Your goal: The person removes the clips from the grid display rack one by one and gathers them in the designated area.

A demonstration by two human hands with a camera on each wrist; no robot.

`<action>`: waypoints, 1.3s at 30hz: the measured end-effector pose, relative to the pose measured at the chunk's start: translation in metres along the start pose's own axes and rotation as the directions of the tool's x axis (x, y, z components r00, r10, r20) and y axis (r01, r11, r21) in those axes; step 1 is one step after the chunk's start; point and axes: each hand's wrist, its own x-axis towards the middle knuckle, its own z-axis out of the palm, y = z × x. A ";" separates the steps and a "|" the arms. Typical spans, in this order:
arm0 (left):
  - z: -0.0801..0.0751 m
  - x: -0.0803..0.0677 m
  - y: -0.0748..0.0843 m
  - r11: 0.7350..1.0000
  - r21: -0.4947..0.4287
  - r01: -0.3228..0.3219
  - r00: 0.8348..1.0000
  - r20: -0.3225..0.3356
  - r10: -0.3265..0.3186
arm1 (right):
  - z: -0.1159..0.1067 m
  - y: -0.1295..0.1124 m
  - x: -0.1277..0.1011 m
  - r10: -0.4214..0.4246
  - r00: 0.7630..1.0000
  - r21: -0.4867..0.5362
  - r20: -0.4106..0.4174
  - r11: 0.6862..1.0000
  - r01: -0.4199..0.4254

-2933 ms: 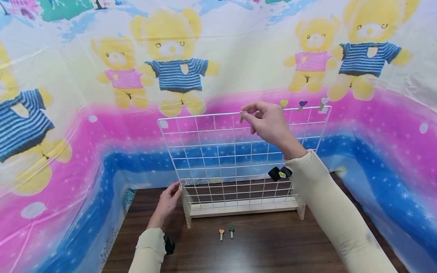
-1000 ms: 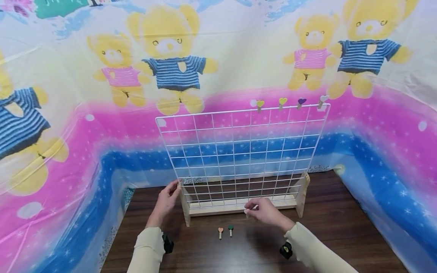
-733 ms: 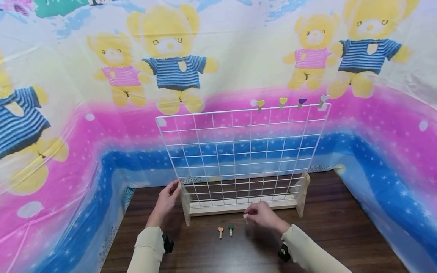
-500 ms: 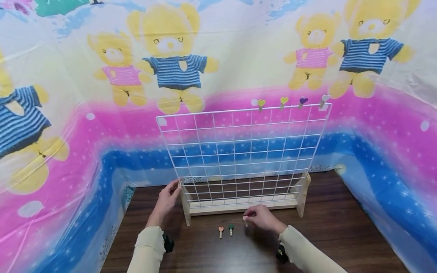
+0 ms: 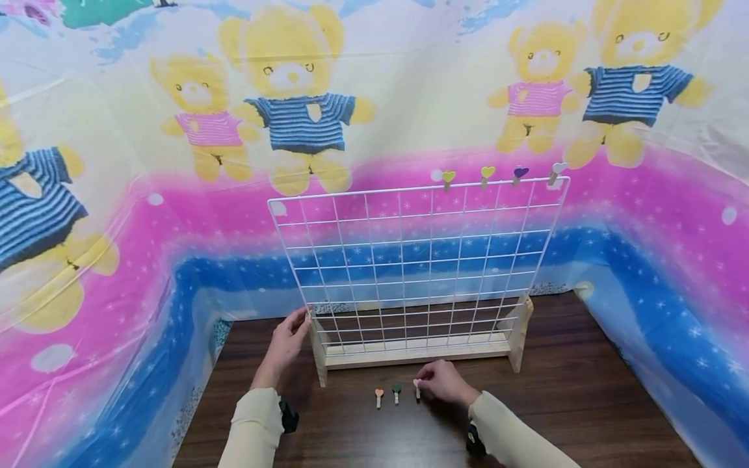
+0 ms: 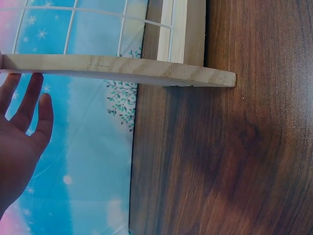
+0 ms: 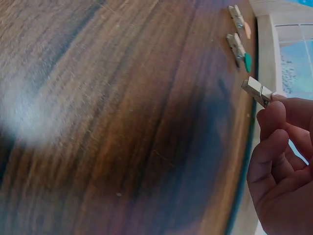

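Note:
My right hand (image 5: pixel 445 382) pinches a small wooden clothespin (image 5: pixel 418 390) with a pale heart, between thumb and fingertips, low over the table. In the right wrist view the clothespin's (image 7: pixel 255 89) bare legs stick out beyond my fingers. To its left lie an orange-heart clothespin (image 5: pixel 379 397) and a green-heart clothespin (image 5: pixel 396 394). My left hand (image 5: pixel 287 341) touches the left wooden leg (image 6: pixel 161 71) of a white wire grid rack (image 5: pixel 351 195); fingertips meet its outer side. Part of that hand falls outside the left wrist view.
Clipped along the rack's top bar, towards the right, are two yellow-heart clothespins (image 5: pixel 448 178), a purple-heart clothespin (image 5: pixel 519 174) and a white-heart clothespin (image 5: pixel 558 171). A wooden base (image 5: pixel 409 357) joins the legs on the brown table (image 5: pixel 351 435). Bear-print cloth (image 5: pixel 409 123) hangs around it.
My right hand has come from the top bar down to the table with the pale-heart clothespin, then slightly left and nearer, beside the green one. My left hand has stayed at the leg.

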 end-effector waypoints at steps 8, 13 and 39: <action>0.000 -0.001 0.002 1.000 -0.005 -0.006 1.000 0.003 0.006 | 0.008 0.007 0.003 0.008 1.000 -0.031 0.014 0.999 -0.008; 0.000 0.000 0.003 1.000 -0.002 -0.017 1.000 0.007 0.017 | 0.011 0.010 0.004 0.015 1.000 -0.046 0.008 0.999 -0.015; 0.000 0.001 -0.001 1.000 0.004 -0.008 1.000 -0.004 0.008 | -0.014 0.000 -0.001 -0.152 0.986 -0.262 -0.064 0.956 0.131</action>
